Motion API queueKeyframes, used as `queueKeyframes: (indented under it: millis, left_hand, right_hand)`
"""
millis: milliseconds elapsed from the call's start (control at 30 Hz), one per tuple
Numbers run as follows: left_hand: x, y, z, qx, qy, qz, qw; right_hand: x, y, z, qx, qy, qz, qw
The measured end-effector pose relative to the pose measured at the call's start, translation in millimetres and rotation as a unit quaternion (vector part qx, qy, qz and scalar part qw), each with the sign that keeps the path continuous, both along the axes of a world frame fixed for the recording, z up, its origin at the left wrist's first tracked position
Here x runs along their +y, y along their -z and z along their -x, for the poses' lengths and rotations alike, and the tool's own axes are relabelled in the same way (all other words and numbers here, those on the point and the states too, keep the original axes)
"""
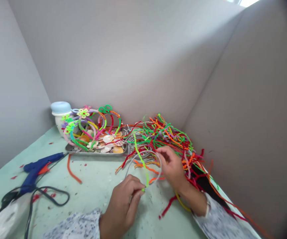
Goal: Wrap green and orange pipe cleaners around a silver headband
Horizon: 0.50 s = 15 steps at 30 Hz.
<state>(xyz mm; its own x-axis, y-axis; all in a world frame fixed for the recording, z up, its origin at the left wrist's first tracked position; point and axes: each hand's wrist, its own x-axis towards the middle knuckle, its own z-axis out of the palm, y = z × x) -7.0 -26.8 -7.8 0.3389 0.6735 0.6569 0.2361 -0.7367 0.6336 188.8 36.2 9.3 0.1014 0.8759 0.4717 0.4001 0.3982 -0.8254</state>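
Note:
My left hand (124, 202) pinches one end of a lime-green pipe cleaner (140, 156) against a thin grey hoop (161, 167). From that pinch the pipe cleaner stands up and crosses in front of the hoop's far side. My right hand (172, 167) has its fingers closed on the hoop's right side; the fingertips are partly hidden. Just beyond both hands lies a stack of similar silvery hoops (133, 146). A tangled heap of coloured pipe cleaners (173, 132) spreads behind and beside my right hand.
A metal tray (96, 153) holds shells and several wrapped headbands (80, 131). Behind it stands a white jar (58, 121) with a blue lid. At left lie a blue glue gun (35, 169) and its black cord (58, 203). Grey panels (133, 66) enclose the pale green table (96, 179).

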Motion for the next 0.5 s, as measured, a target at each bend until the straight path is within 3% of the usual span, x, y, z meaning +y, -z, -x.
queueKeyframes:
  millis: [67,167,200,367,433,500]
  left_hand:
    - [0,-0.9,-1,-0.009,-0.012,0.048,0.999]
    - [0,-1.0,-1,-0.023,-0.028,0.11,0.993]
    - [0,-0.6,-2,-0.026,-0.029,0.128,0.991]
    - [5,2.4,-5,-0.048,-0.001,0.223,0.974]
    - [7,4.0,-6,-0.06,0.024,0.254,0.965]
    - [9,6.1,-7,-0.067,0.034,0.278,0.958]
  right_hand:
    - [-30,7.7,4,0.06,-0.054,0.018,0.997]
    - [-55,21.1,8,0.17,-0.022,0.031,0.985]
    - [-59,25.1,10,0.173,-0.04,0.047,0.983]
    - [-62,34.8,15,0.067,-0.202,0.104,0.972]
    - [-61,34.6,17,0.032,-0.227,0.117,0.966]
    - [-59,34.2,18,0.018,-0.212,0.124,0.969]
